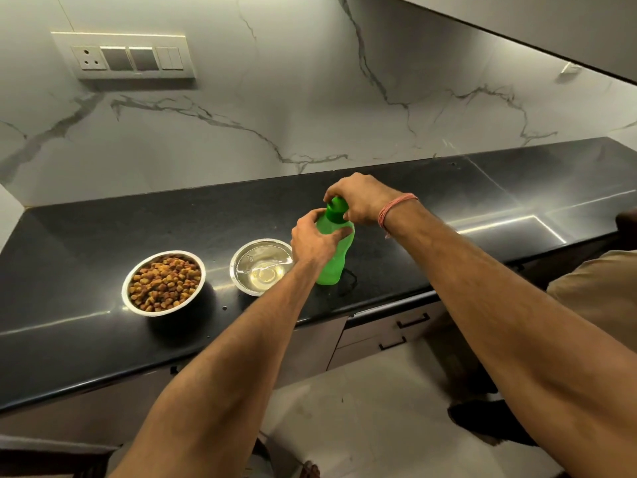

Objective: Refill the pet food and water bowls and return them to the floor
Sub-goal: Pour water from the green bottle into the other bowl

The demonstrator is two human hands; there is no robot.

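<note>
A green plastic bottle (331,267) stands upright on the black countertop (86,339). My left hand (315,238) is wrapped around its upper body. My right hand (360,198) grips the green cap (336,209) on top. Just left of the bottle sits a steel bowl (260,265) holding clear water. Farther left, a second steel bowl (163,282) is heaped with brown and yellow kibble. Both bowls rest on the counter near its front edge.
A marble wall with a switch and socket panel (125,56) rises behind the counter. Drawers with black handles (412,320) sit below on the right. The pale tiled floor (362,408) lies in front, with my dark shoe (482,419) on it.
</note>
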